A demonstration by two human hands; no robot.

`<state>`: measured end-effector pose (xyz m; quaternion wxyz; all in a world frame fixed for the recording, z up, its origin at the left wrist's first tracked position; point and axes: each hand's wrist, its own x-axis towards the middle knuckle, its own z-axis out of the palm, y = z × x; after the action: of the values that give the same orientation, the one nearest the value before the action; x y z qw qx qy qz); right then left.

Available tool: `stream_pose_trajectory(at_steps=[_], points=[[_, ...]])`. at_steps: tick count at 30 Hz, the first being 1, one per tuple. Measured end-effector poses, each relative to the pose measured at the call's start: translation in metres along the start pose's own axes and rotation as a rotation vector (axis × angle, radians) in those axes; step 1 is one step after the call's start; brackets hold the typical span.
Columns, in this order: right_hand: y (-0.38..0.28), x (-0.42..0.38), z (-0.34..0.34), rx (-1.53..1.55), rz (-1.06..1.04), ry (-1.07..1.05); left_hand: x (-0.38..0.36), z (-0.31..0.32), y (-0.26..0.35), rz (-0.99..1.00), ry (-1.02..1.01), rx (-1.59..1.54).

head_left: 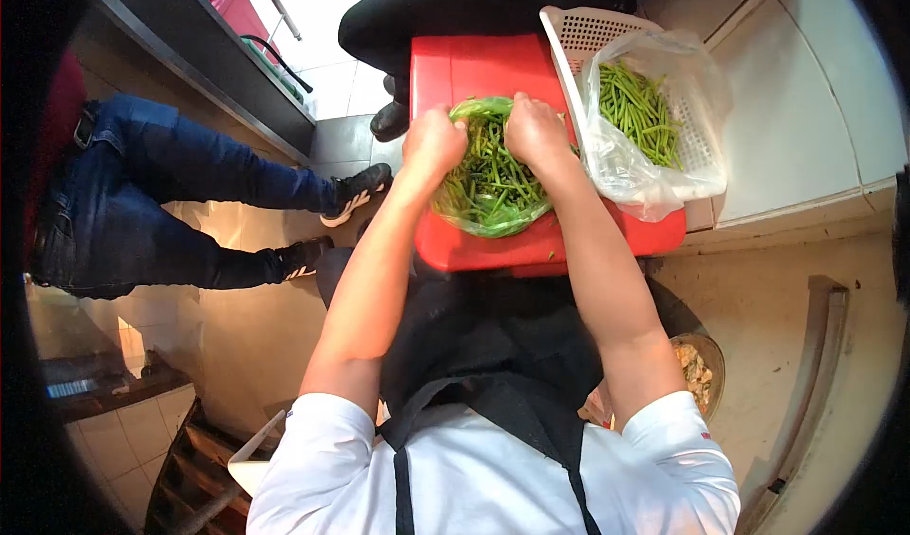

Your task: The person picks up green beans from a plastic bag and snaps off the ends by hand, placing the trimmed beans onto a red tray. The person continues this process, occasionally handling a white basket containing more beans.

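Note:
A green plastic bag (502, 224) filled with cut green stems or beans (488, 170) rests on a red table (450, 66) in front of me. My left hand (437, 139) is closed on the bag's rim at its left side. On the opposite side, my right hand (536, 129) grips the rim too, fingers curled in. The bag's mouth is spread between both hands, with the greens showing inside. A few small green bits lie on the red surface near the bag.
A white perforated basket (564, 37) at the right holds a clear plastic bag (616, 161) of long green beans (637, 113). Someone in jeans (218, 170) stands at the left. Another person in dark clothes (493, 4) is across the table. A bowl (700, 374) sits low at my right.

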<state>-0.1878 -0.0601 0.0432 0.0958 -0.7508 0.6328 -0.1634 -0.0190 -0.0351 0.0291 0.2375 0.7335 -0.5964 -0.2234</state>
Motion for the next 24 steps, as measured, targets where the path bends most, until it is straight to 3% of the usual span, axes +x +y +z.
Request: stream_pose_trajectory(at_steps=[1,2,3,5,6,8,10,14,20,23,24], points=[[-0.003,0.004,-0.002,0.024,0.064,-0.066,0.002,0.002,-0.001,-0.024,-0.024,0.021],[-0.006,0.007,-0.002,0.048,0.129,-0.137,0.007,0.007,-0.008,-0.02,-0.013,-0.185],[-0.006,0.009,-0.001,0.123,0.095,-0.064,0.011,0.01,-0.013,-0.017,-0.003,-0.39],[0.005,0.006,-0.004,0.441,0.052,-0.057,0.015,0.015,-0.029,-0.063,-0.045,-0.88],[0.006,0.003,-0.009,0.6,0.034,-0.051,-0.002,-0.012,-0.006,-0.149,-0.153,-1.073],[0.01,0.002,-0.003,0.833,0.023,-0.113,-0.013,-0.028,0.004,-0.14,-0.201,-1.296],[0.005,-0.002,-0.013,0.987,0.006,-0.155,-0.012,-0.024,0.003,-0.164,-0.163,-1.319],[0.001,-0.007,-0.02,0.982,0.029,-0.169,-0.013,-0.023,0.009,-0.197,-0.124,-1.319],[0.003,-0.004,-0.002,1.137,0.085,-0.076,-0.014,-0.018,0.008,-0.29,-0.307,-1.481],[-0.002,-0.004,-0.001,1.23,0.119,-0.007,-0.02,-0.024,0.017,-0.283,-0.287,-1.458],[-0.007,-0.005,-0.005,1.289,0.128,0.018,-0.023,-0.024,0.016,-0.152,-0.288,-1.316]])
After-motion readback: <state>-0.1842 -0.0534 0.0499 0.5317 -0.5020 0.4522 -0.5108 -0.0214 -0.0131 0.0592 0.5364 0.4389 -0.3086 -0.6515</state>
